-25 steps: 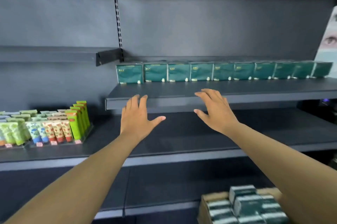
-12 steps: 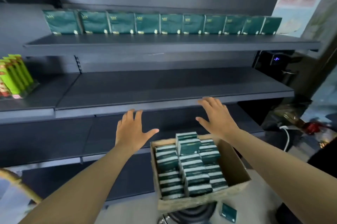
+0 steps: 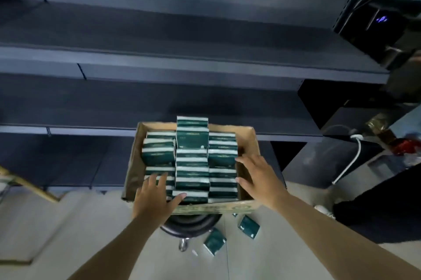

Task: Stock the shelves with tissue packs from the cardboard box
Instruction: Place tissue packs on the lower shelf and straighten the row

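Spills threaten as both spread, empty hands, left hand and right hand, reach the heaped tissue packs: the cardboard box seems perched on a stool.

Both bare forearms reach forward and slightly inward from the bottom corners. The left hand lies palm down, fingers straight and together, thumb spread to the right. The right hand is also palm down, fingers loosely extended, holding nothing.

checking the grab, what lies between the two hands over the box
In the head view, the middle rows of green tissue packs in the cardboard box lie between left hand and right hand.
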Action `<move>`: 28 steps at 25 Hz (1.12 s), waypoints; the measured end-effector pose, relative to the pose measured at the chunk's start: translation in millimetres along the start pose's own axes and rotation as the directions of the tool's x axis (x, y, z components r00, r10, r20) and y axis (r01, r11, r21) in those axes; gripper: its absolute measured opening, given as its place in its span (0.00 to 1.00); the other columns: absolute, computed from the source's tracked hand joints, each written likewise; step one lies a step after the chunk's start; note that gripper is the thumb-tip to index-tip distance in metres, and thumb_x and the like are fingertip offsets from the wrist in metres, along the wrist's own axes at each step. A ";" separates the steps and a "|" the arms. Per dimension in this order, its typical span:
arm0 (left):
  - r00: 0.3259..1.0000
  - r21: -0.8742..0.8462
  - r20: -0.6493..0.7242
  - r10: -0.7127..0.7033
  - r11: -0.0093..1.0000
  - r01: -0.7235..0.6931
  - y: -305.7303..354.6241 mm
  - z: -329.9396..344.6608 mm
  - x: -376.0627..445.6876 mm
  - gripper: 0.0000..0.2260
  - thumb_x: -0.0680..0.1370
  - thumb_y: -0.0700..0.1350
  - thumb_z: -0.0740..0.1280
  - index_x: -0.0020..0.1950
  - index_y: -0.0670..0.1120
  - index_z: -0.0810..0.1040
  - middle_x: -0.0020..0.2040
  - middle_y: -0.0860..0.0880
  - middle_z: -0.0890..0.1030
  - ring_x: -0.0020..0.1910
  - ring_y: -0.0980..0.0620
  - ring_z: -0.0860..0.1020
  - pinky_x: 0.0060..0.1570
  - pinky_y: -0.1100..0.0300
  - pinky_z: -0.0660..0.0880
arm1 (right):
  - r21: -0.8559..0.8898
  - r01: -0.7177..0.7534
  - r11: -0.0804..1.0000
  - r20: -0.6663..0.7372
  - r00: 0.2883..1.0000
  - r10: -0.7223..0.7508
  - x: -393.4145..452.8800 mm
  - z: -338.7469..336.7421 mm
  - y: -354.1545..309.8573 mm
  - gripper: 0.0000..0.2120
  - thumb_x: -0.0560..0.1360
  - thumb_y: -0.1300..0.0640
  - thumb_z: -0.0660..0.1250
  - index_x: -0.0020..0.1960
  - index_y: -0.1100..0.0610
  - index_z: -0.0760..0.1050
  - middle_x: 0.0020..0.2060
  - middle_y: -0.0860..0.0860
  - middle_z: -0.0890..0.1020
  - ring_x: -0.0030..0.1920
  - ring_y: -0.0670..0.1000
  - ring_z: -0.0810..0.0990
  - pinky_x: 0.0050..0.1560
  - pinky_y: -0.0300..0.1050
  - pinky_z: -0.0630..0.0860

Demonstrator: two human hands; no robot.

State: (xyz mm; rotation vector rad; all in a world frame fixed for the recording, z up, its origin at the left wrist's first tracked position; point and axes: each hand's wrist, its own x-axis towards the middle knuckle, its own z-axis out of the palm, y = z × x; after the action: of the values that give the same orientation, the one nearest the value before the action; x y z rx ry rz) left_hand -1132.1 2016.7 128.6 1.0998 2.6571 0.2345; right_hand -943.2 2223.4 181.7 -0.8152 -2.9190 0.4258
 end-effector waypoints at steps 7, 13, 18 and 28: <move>0.988 0.156 0.105 0.116 0.979 -0.132 12.4 59.8 24.6 0.54 0.58 0.78 0.28 0.78 0.52 0.49 0.77 0.45 0.54 0.76 0.45 0.53 0.73 0.50 0.51 | 0.218 -0.029 0.976 0.097 0.995 0.008 -1.1 88.1 33.4 0.23 0.77 0.49 0.64 0.70 0.50 0.65 0.66 0.48 0.69 0.68 0.48 0.63 0.68 0.42 0.60; 0.983 0.214 0.139 0.118 0.966 -0.146 9.7 80.7 34.6 0.54 0.56 0.74 0.17 0.78 0.54 0.42 0.79 0.47 0.46 0.77 0.47 0.47 0.73 0.50 0.50 | 0.259 -0.119 0.958 0.167 0.983 0.077 30.3 112.4 56.5 0.24 0.77 0.50 0.64 0.71 0.50 0.64 0.67 0.48 0.69 0.69 0.49 0.63 0.68 0.41 0.59; 0.981 0.241 0.162 0.106 0.960 -0.144 9.5 80.7 42.1 0.54 0.55 0.72 0.15 0.77 0.54 0.39 0.78 0.47 0.42 0.77 0.48 0.44 0.74 0.50 0.49 | 0.188 -0.031 0.982 -0.012 0.999 0.034 79.3 108.0 65.1 0.24 0.77 0.52 0.65 0.71 0.52 0.65 0.67 0.48 0.69 0.70 0.50 0.62 0.66 0.34 0.51; 0.981 0.256 0.170 0.090 0.958 -0.132 11.8 79.6 52.4 0.52 0.56 0.71 0.15 0.77 0.52 0.37 0.78 0.46 0.41 0.77 0.46 0.44 0.73 0.50 0.50 | 0.122 -0.061 0.991 0.071 0.996 0.053 116.5 121.3 77.4 0.23 0.76 0.57 0.67 0.69 0.52 0.67 0.64 0.50 0.72 0.65 0.51 0.65 0.62 0.37 0.57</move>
State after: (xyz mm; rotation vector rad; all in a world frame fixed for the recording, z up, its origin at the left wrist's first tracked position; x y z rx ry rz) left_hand -1136.5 2066.3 46.5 1.2920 2.5392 -0.1890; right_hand -1022.8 2317.8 43.7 -0.8853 -2.9005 0.6447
